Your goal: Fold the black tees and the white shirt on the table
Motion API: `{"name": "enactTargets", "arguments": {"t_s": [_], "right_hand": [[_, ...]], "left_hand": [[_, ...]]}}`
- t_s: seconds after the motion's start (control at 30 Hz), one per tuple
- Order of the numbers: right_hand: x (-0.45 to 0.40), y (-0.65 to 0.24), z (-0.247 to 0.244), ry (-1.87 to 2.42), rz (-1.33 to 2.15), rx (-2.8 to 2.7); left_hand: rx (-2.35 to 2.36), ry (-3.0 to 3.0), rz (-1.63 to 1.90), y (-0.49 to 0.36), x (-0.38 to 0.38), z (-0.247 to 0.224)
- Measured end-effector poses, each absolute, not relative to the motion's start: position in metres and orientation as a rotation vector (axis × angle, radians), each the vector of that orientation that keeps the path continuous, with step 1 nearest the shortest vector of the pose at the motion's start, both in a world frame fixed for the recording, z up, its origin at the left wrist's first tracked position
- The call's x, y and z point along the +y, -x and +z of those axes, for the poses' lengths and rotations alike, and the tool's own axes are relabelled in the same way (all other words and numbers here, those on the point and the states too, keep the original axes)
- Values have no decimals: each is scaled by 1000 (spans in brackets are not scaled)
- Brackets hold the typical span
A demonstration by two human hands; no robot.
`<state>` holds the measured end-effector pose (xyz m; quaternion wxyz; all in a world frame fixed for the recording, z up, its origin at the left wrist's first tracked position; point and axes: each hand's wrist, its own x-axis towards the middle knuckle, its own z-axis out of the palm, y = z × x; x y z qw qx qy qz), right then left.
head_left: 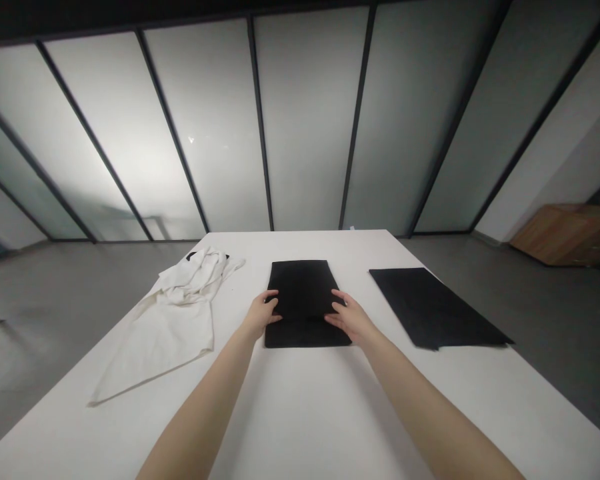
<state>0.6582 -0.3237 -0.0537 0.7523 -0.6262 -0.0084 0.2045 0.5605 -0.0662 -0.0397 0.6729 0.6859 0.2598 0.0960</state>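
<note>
A black rectangular item (303, 287) lies flat in the middle of the white table (300, 413); whether it is a board or folded cloth I cannot tell. At its left edge is my left hand (264, 312), fingers apart and fingertips on the black surface. My right hand (351, 316) touches the opposite edge, its fingers spread over the border. On the right part of the table rests a second, larger black flat piece (435, 310), with an uneven near edge. To the left lies a crumpled white cloth (175, 320), bunched at its far end and flatter toward me.
A small black thing (192, 255) shows behind the bunched cloth. Beyond the table's far edge stand frosted glass panels (310, 120) with dark frames. A wooden cabinet (570, 233) is on the floor at the far right.
</note>
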Motion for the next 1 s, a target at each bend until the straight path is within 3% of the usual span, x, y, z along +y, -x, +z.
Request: {"name": "enactTargets", "arguments": {"t_s": [0.37, 1.0], "right_hand": [[-358, -609, -60, 1330, 370, 37], [-370, -625, -68, 1366, 351, 43]], "left_hand": [[499, -1526, 367, -502, -76, -67], [545, -1511, 181, -499, -72, -47]]}}
